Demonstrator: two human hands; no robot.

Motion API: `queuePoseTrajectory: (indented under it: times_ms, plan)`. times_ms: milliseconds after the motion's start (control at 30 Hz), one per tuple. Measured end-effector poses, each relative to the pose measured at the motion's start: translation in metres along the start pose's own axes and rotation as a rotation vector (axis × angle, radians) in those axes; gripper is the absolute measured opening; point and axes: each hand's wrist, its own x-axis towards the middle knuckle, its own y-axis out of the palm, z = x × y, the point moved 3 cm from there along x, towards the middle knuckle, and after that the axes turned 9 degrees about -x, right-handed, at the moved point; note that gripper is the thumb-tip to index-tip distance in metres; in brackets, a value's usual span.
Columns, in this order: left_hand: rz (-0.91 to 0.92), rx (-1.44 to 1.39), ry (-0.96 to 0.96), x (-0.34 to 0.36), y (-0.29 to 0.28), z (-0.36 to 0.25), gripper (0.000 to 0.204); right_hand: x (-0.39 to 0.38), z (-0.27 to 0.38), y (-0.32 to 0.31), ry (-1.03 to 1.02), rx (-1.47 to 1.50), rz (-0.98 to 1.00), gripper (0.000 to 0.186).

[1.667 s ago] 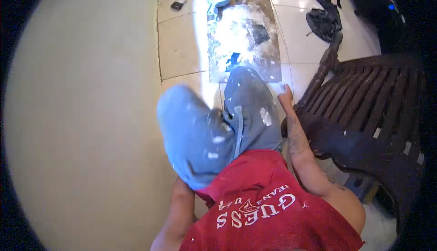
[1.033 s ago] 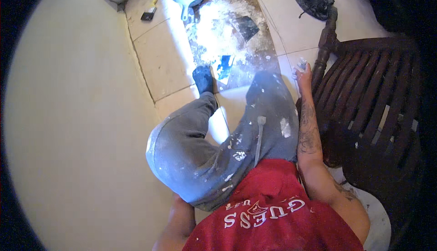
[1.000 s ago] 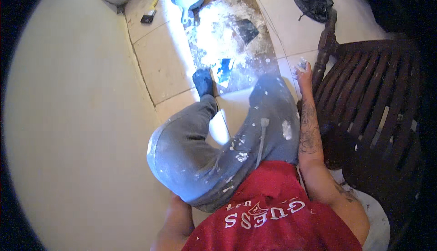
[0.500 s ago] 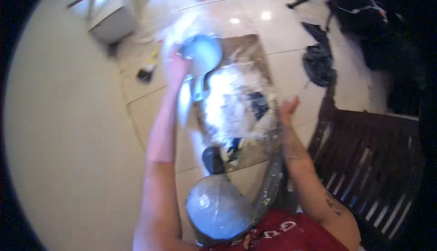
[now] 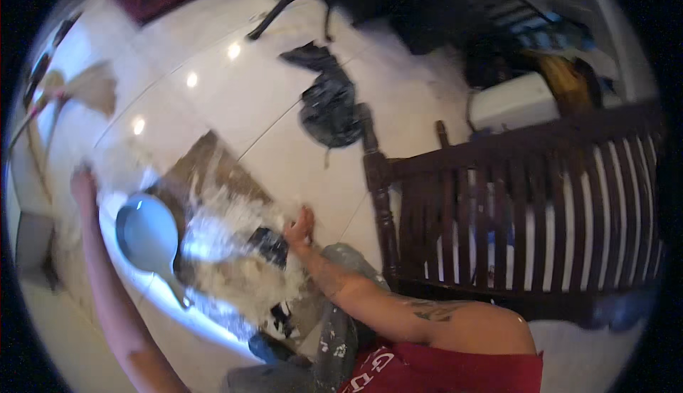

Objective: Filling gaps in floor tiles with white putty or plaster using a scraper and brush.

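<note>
My left hand point(image 5: 84, 185) reaches out at the far left, past a light-blue round pan-shaped dipper point(image 5: 146, 233). Blur hides its fingers and whatever they may hold. The dipper lies apart from the hand, its handle pointing toward me beside a brown board or sheet point(image 5: 206, 158). White crumbly material point(image 5: 220, 222) is spread over the sheet. My right hand point(image 5: 300, 226) hovers or rests by the sheet's right side, fingers loosely apart, with nothing seen in it. Close to it lies a black flat piece point(image 5: 269, 245); another black piece point(image 5: 282, 320) is nearer to me.
A dark slatted wooden bench point(image 5: 498, 215) stands on the right. Ahead lies a crumpled black plastic bag point(image 5: 331, 108) on the tiled floor point(image 5: 263, 137). A broom point(image 5: 92, 87) and a grey box point(image 5: 34, 247) are at the left.
The view has swung right, bringing more of the bench into sight. My left hand has moved away from the dipper's rim; my right hand remains beside the sheet.
</note>
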Motion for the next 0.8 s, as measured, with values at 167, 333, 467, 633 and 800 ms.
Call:
queuePoseTrajectory:
  times_ms: [167,333,467,633,800]
  plan:
    - [0.314,-0.060,-0.080,0.115,0.019,-0.096,0.020,0.020,-0.039,-0.017,-0.251,0.005,-0.293,0.059]
    - [0.013,-0.096,-0.069,0.136,-0.035,-0.119,0.017,0.019,-0.002,-0.027,-0.253,0.005,-0.215,0.053]
    - [-0.086,-0.541,-0.444,0.120,-0.073,-0.099,0.017,0.014,0.007,-0.024,-0.202,0.064,-0.103,0.053]
    - [-0.083,-1.314,-0.813,0.119,-0.088,-0.114,0.013,0.015,0.011,-0.040,-0.206,0.054,-0.091,0.055]
    - [-0.088,-1.341,-0.784,0.136,-0.105,-0.127,0.011,0.013,0.006,-0.032,-0.186,-0.005,-0.078,0.054]
